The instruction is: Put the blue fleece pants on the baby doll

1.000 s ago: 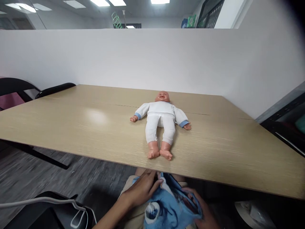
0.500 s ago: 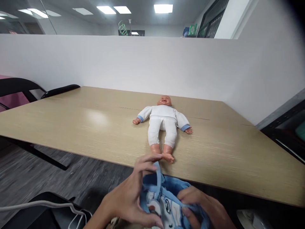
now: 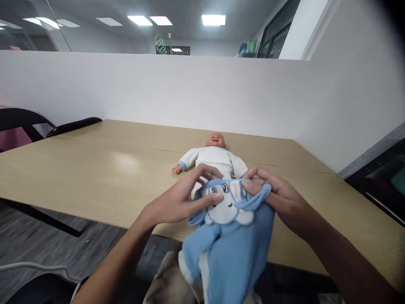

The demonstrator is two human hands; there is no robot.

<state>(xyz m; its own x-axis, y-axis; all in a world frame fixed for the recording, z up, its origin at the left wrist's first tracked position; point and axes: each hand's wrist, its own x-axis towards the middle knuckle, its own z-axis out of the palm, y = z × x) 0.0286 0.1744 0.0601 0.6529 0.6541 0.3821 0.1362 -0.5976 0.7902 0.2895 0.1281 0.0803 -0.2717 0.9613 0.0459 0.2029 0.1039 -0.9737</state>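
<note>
A baby doll (image 3: 211, 155) in white clothes with blue cuffs lies on its back on the wooden table (image 3: 95, 169), its head towards the far partition. Its legs are hidden behind a blue baby garment (image 3: 230, 236) with a white cartoon animal patch on the front. My left hand (image 3: 182, 198) pinches the garment's top left edge. My right hand (image 3: 278, 196) grips its top right edge. The garment hangs from both hands above the table's near edge and down over my lap.
A white partition (image 3: 158, 93) stands behind the table and along its right side. Black chairs (image 3: 72, 124) stand at the far left. A dark cabinet (image 3: 379, 181) is at the right. A white cable (image 3: 34, 267) lies on the floor at lower left.
Both hands have lifted the blue garment from my lap, below the table edge, up over the table in front of the doll. The cartoon patch now faces me.
</note>
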